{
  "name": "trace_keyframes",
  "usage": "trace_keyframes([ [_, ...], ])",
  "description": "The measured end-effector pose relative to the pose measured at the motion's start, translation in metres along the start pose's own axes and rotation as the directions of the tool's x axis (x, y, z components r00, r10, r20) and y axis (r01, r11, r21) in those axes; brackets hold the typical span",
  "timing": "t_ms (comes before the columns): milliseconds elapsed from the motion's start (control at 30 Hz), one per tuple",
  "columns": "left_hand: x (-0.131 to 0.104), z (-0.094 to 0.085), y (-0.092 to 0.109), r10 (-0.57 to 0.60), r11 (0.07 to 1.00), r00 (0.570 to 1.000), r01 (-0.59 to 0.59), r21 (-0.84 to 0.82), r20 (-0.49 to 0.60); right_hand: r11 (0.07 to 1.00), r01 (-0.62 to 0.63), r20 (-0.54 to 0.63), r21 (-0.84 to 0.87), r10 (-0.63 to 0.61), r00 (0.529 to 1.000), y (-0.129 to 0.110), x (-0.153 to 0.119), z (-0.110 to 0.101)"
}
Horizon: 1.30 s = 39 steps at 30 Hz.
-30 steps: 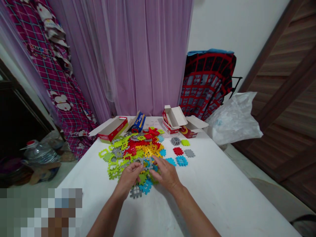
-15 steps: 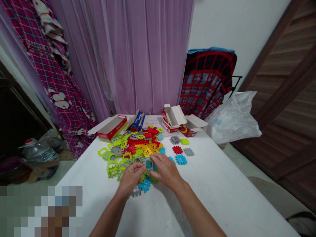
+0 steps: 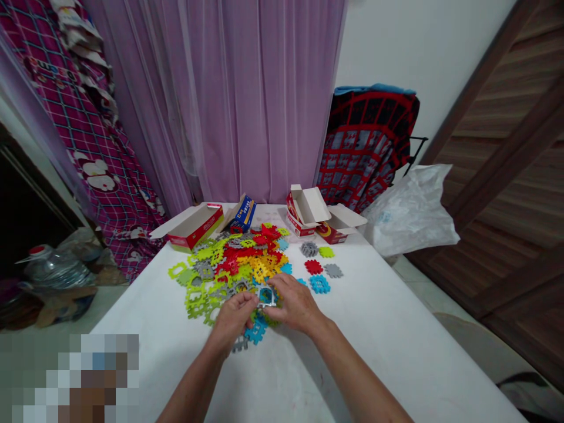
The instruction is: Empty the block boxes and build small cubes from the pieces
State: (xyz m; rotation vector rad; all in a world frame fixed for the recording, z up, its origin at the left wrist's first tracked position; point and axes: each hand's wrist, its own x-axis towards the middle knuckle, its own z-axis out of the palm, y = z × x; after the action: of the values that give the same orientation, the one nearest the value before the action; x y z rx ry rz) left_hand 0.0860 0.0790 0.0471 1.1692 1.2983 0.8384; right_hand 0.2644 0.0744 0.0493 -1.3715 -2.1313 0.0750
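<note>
A grey square frame piece (image 3: 267,296) with an open middle is held just above the near edge of a pile of toothed plastic pieces (image 3: 203,254). My right hand (image 3: 296,302) grips its right side between thumb and fingers. My left hand (image 3: 235,314) has its fingers pinched together at the piece's left edge. Under and around the hands lie green, grey and blue pieces, among them a blue one (image 3: 255,330) below the frame. Yellow and red pieces lie farther back in the pile.
Right of the pile lie a grey stack (image 3: 309,249), a green piece (image 3: 326,252), a red one (image 3: 313,267), a grey one (image 3: 333,271) and a blue one (image 3: 319,284). Open boxes (image 3: 196,228) stand along the back edge. A plastic bag (image 3: 412,208) hangs at the right.
The grey frame piece has tilted between my hands and now looks brighter. The camera view has shifted slightly. Both hands keep nearly the same place.
</note>
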Motion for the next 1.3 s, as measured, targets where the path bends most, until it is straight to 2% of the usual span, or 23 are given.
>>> trace_keyframes([
  [167, 0.003, 0.003, -0.003, 0.001, 1.000, 1.000, -0.001, 0.015, 0.003, 0.999, 0.021, 0.047, -0.042, -0.019, 0.999, -0.002, 0.002, -0.003],
  [233, 0.004, -0.003, -0.004, 0.065, 0.996, 0.998, -0.063, 0.070, -0.023, 0.998, 0.024, 0.063, -0.054, -0.021, 0.998, 0.009, 0.003, -0.008],
  [300, 0.006, -0.016, -0.009, 0.196, 0.968, 0.973, -0.172, 0.183, -0.120, 0.998, -0.001, 0.051, -0.065, 0.005, 0.999, 0.033, 0.006, -0.016],
  [367, 0.008, -0.035, -0.018, 0.373, 0.890, 0.889, -0.262, 0.374, -0.265, 0.994, -0.071, 0.015, -0.082, 0.072, 0.997, 0.071, 0.011, -0.029],
  [433, 0.011, -0.055, -0.029, 0.532, 0.787, 0.781, -0.313, 0.531, -0.328, 0.979, -0.169, -0.010, -0.115, 0.168, 0.986, 0.114, 0.018, -0.043],
  [500, 0.014, -0.071, -0.040, 0.624, 0.719, 0.693, -0.328, 0.613, -0.362, 0.953, -0.253, -0.009, -0.165, 0.255, 0.967, 0.155, 0.027, -0.056],
  [567, 0.017, -0.080, -0.049, 0.660, 0.692, 0.643, -0.320, 0.647, -0.388, 0.927, -0.288, 0.025, -0.241, 0.303, 0.953, 0.187, 0.036, -0.064],
  [633, 0.020, -0.084, -0.053, 0.672, 0.691, 0.611, -0.312, 0.652, -0.418, 0.913, -0.275, 0.077, -0.301, 0.310, 0.948, 0.208, 0.046, -0.067],
  [733, 0.023, -0.085, -0.057, 0.666, 0.700, 0.608, -0.308, 0.644, -0.432, 0.906, -0.233, 0.160, -0.354, 0.304, 0.939, 0.224, 0.058, -0.065],
  [967, 0.024, -0.092, -0.068, 0.596, 0.757, 0.678, -0.296, 0.582, -0.431, 0.922, -0.176, 0.274, -0.346, 0.279, 0.921, 0.243, 0.073, -0.061],
  [1200, 0.022, -0.093, -0.068, 0.558, 0.779, 0.704, -0.264, 0.569, -0.439, 0.954, -0.096, 0.358, -0.284, 0.198, 0.912, 0.257, 0.078, -0.059],
  [1300, 0.022, -0.091, -0.066, 0.554, 0.789, 0.693, -0.259, 0.558, -0.462, 0.956, -0.071, 0.395, -0.285, 0.185, 0.900, 0.261, 0.082, -0.057],
])
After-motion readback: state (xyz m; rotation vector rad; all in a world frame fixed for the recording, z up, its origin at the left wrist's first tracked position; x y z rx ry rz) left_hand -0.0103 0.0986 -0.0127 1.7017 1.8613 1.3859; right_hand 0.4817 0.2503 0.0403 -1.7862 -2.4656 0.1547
